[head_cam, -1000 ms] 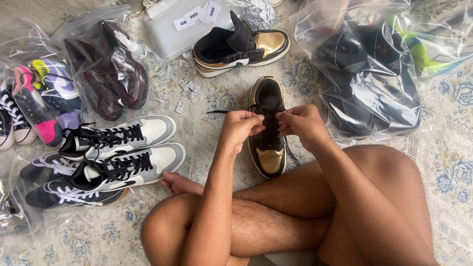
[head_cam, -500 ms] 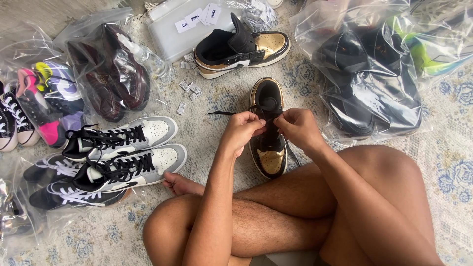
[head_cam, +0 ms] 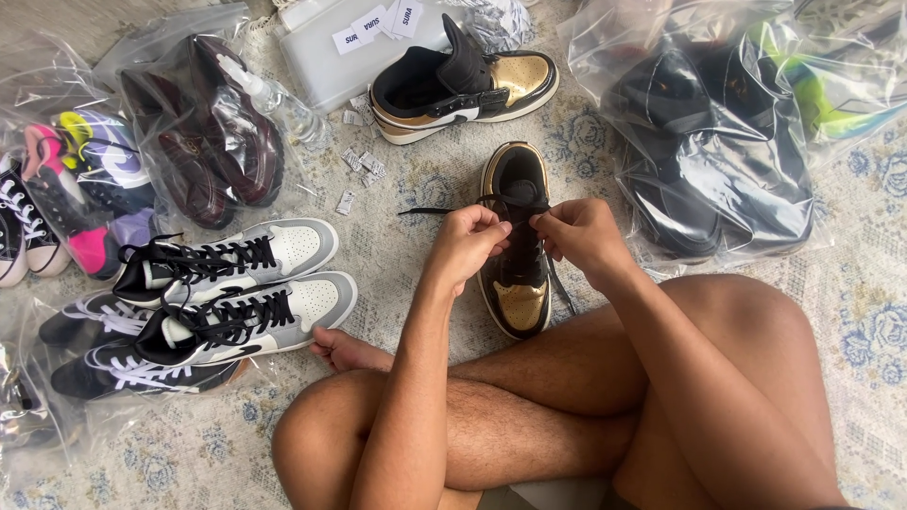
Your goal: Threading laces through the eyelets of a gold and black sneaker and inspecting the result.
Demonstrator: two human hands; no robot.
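Both hands pinching black lace

I have one view only, from the camera on my head, tipped steeply down over my crossed legs at the patterned rug in front of me. It sits close: my forearms and knees fill the lower half, and my left hand and right hand meet near the middle over the black and gold shoe. The rug's far part runs off the top edge (no rug corner shows). Bagged shoes crowd the right and left sides.
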